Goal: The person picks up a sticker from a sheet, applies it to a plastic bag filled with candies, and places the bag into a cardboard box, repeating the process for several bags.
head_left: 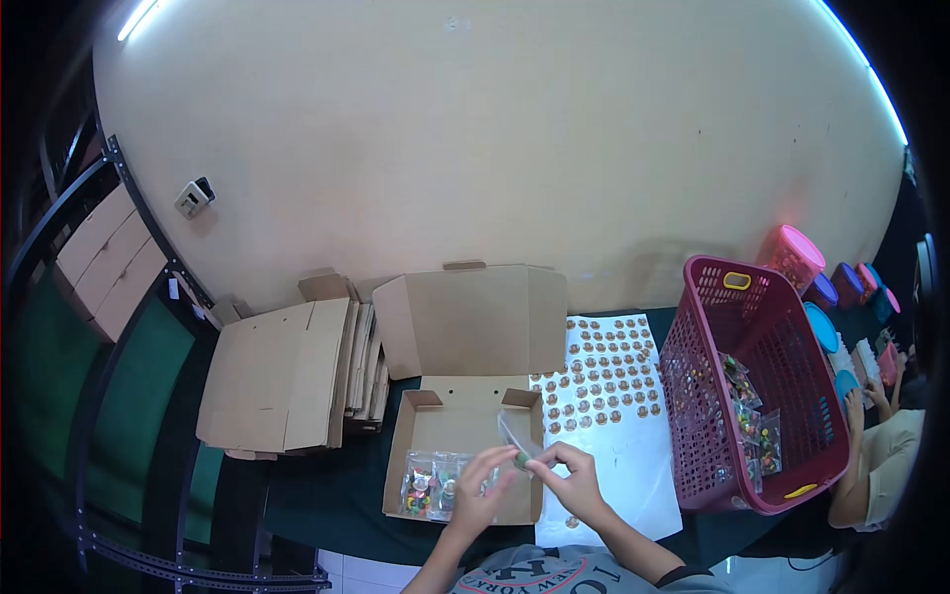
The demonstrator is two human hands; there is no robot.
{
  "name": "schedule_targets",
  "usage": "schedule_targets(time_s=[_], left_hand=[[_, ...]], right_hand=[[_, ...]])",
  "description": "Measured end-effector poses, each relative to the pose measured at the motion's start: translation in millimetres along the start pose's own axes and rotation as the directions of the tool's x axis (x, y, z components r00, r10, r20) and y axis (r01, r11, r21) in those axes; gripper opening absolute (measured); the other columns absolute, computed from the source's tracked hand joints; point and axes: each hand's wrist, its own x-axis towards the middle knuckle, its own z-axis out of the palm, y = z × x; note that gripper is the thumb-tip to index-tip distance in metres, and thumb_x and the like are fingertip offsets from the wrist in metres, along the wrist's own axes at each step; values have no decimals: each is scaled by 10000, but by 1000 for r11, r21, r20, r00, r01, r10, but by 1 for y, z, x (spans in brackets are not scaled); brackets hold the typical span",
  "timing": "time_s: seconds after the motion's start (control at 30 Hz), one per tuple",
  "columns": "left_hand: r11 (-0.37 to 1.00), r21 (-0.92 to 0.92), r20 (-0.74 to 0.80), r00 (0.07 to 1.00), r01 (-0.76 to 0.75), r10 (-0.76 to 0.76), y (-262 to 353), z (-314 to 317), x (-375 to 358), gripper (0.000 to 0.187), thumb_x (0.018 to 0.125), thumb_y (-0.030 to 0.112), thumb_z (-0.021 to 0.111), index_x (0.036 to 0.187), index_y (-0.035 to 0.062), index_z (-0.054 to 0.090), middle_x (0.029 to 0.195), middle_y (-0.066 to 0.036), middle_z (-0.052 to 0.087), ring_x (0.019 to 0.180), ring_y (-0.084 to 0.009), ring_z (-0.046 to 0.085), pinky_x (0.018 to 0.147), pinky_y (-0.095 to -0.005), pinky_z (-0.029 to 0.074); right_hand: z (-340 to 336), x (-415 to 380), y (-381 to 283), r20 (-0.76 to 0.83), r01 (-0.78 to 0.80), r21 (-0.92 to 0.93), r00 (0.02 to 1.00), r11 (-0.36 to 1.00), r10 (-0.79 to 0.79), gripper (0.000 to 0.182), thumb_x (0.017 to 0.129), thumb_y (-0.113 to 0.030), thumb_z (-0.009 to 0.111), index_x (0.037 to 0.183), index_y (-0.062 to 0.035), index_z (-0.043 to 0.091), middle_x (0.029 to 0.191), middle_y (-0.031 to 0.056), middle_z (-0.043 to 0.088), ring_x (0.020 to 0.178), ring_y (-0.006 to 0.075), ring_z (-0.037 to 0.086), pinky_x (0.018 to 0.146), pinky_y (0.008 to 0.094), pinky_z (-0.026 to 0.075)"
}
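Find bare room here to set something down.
Free: white sheet's right side, below small round brown pieces, toward the maroon plastic basket; dark cloth left of the open brown cardboard box, before the flattened cardboard stack. Crowded: box front, with clear colour-filled packets and left hand; sheet top; sheet's left edge, under right hand.

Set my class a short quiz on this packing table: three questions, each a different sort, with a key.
1. Multiple choice: what stands immediately right of the white sheet?
A) a wall socket
B) a plastic basket
C) a stack of flattened cardboard

2. True or false: the cardboard box has its lid raised.

3. Fill in the missing word: the left hand and right hand hold a small clear bag above the cardboard ____.

Key: 1. B; 2. True; 3. box
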Motion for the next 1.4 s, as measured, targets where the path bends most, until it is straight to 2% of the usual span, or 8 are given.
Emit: schedule_targets(time_s=[0.17,0.33,0.5,0.67,0.8,1.23,1.3,1.4], left_hand=[[987,-146,70,996,61,-51,-4,7,-6,286,812,200,573,1023,8,579,1037,-136,585,972,-241,557,861,-338,407],[995,-86,82,996,42,-35,-5,0,-5,214,837,146,523,993,14,586,901,-122,615,860,-238,592,850,-376,405],[990,80,136,985,-119,107,-4,2,-3,129,821,119,522,857,34,611,867,-87,612,838,-224,581,865,-411,387],[973,202,99,991,-110,92,-10,-1,-1,79,736,70,570,713,111,633,730,19,622,874,-175,581,1010,-546,76],[962,261,-3,996,-84,87,-10,-10,4,108,722,43,557,680,107,633,690,13,617,884,-190,576,1013,-555,53],[978,-23,-21,978,206,-206,-19,-18,4,195,832,206,534,938,44,559,960,-95,579,942,-251,540,991,-483,218],[995,99,-259,966,10,16,5,-1,6,369,800,197,580,1109,36,456,1081,-160,507,989,-277,509,967,-452,267],[973,219,-28,997,-70,78,4,13,-7,487,775,150,606,1191,30,384,1138,-216,449,996,-305,491,915,-415,333]], right_hand=[[8,1,-10,93,146,115,983,983,-157,131,709,-54,636,818,4,591,814,92,574,719,149,533,651,243,430],[-1,5,-20,20,330,-475,931,816,-364,398,658,-195,702,988,-62,524,894,75,523,852,223,475,785,346,316],[-2,3,-30,-44,268,-568,934,778,-354,341,637,-256,703,888,-88,545,906,63,488,886,217,451,799,374,239],[-2,0,-22,164,363,-513,931,778,-326,149,689,-191,663,688,-99,547,726,20,490,744,177,472,738,356,257],[-1,-1,-18,157,353,-456,936,817,-316,160,710,-207,657,672,-94,549,700,28,495,705,181,481,734,343,271],[0,-1,-14,152,165,-13,975,986,-161,94,730,2,602,693,11,517,740,86,504,690,155,507,630,262,425],[4,3,-7,-4,62,96,998,993,-62,95,756,3,583,706,16,503,784,63,478,717,112,501,677,233,439],[8,7,-12,55,-18,266,998,964,3,68,775,23,553,792,16,487,936,68,420,796,98,507,718,214,451]])
